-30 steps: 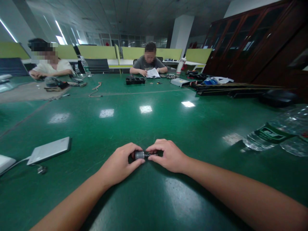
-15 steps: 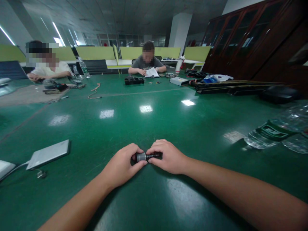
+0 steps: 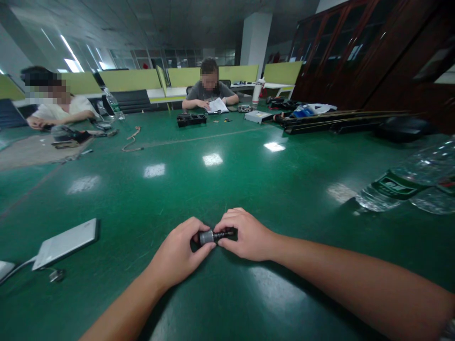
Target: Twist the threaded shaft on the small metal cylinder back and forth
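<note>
A small cylinder with a smooth grey body (image 3: pixel 206 237) and a thin, ribbed black shaft (image 3: pixel 223 234) lies sideways between my hands, low over the green table (image 3: pixel 227 189). My left hand (image 3: pixel 176 253) is closed around the grey body, thumb in front and fingers behind; its left end is partly hidden in the palm. From the other side, my right hand (image 3: pixel 250 235) curls round the shaft, its thumb and fingertips close together near where shaft and body meet. The exact kind of part is too small to tell.
At left lies a silver flat box (image 3: pixel 67 244) with a cable and a small metal plug (image 3: pixel 57 275). Water bottles (image 3: pixel 394 187) stand at right. Across the table are a black tray-like part (image 3: pixel 192 120), long dark strips (image 3: pixel 320 124) and two seated people.
The view has turned slightly, so the background sits further left. Both hands keep their hold, and a little more of the ribbed shaft shows between the right fingers.
</note>
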### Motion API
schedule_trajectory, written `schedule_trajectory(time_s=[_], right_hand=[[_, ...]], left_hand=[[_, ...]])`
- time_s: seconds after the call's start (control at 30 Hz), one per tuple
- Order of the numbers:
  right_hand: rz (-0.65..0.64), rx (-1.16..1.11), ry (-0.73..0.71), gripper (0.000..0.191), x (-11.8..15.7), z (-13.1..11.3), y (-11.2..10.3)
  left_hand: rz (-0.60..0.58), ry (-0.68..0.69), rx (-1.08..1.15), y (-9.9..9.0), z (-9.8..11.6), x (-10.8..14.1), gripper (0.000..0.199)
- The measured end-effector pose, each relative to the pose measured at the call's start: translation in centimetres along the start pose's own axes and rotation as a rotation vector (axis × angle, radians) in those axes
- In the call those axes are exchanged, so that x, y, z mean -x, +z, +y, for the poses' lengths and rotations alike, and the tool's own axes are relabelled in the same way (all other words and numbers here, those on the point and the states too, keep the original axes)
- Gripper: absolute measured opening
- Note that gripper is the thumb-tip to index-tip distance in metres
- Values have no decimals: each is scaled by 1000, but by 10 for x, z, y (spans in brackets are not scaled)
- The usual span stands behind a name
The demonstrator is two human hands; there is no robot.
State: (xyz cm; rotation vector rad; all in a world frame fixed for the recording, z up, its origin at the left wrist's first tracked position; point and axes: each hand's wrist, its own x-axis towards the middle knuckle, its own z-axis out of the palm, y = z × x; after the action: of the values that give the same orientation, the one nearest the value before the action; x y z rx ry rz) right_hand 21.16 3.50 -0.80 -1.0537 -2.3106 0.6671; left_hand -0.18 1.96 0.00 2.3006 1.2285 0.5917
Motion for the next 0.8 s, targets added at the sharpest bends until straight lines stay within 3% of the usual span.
schedule_trajectory(time_s=[0.5, 0.8], right_hand=[[27, 6, 2, 14, -1, -1, 6], [18, 24, -22, 16, 2, -2, 8]], left_hand=[[36, 21, -24, 1, -1, 3, 13], [-13, 16, -17, -3, -1, 2, 16]])
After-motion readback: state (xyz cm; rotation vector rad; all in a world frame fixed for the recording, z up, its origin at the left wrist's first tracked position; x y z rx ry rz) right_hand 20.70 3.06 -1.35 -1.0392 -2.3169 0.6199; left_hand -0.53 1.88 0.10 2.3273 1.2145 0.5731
